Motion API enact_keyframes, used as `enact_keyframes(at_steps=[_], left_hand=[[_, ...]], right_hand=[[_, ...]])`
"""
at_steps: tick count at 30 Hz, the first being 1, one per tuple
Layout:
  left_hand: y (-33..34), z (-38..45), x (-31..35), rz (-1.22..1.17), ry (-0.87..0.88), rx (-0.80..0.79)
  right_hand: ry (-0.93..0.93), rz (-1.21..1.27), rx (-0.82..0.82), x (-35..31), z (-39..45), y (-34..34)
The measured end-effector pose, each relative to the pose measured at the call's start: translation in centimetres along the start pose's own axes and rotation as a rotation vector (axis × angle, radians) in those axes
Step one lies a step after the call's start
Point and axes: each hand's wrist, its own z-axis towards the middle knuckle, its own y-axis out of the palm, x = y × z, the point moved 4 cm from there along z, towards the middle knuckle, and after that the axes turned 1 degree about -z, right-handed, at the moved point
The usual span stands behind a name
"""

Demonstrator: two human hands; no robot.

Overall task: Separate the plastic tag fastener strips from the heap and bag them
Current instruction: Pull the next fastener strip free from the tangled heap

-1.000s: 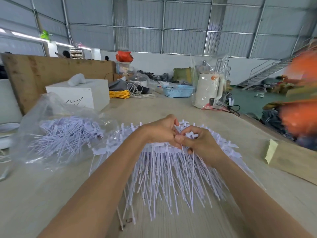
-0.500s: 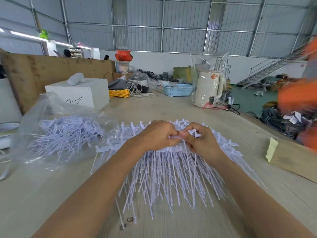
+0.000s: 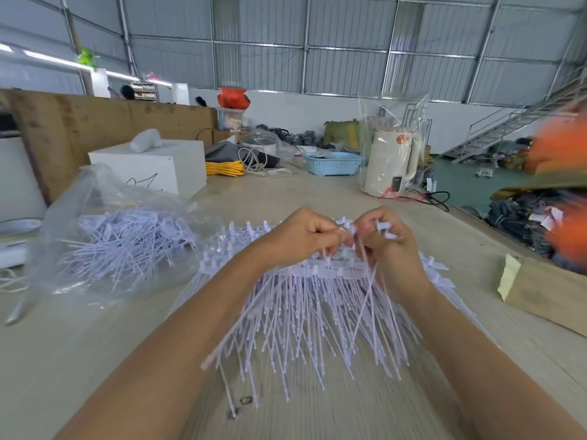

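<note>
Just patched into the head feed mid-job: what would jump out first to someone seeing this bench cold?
The fanned heap of white fastener strips at centre, stems splayed toward the camera. Above its far edge the left hand and right hand meet, each pinching fastener heads. To the left lies a clear plastic bag already holding a pile of separated strips, and a blurred orange shape fills the right edge.
</note>
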Motion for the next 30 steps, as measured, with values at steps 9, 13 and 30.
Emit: enact_keyframes(at_steps=[9, 13, 30], left_hand=[[0.3, -0.7, -2.2, 0.038, -0.172, 0.005], [-0.5, -1.3, -1.6, 0.041, -0.292, -0.135], [-1.3, -1.6, -0.3, 0.085, -0.187, 0.005]], right_hand=[[0.165, 0.275, 0.183, -0.9, 0.8, -2.5], [0.24, 0.225, 0.097, 0.3, 0.6, -0.6], [0.22, -0.166, -0.137, 1.4, -0.7, 2.4]])
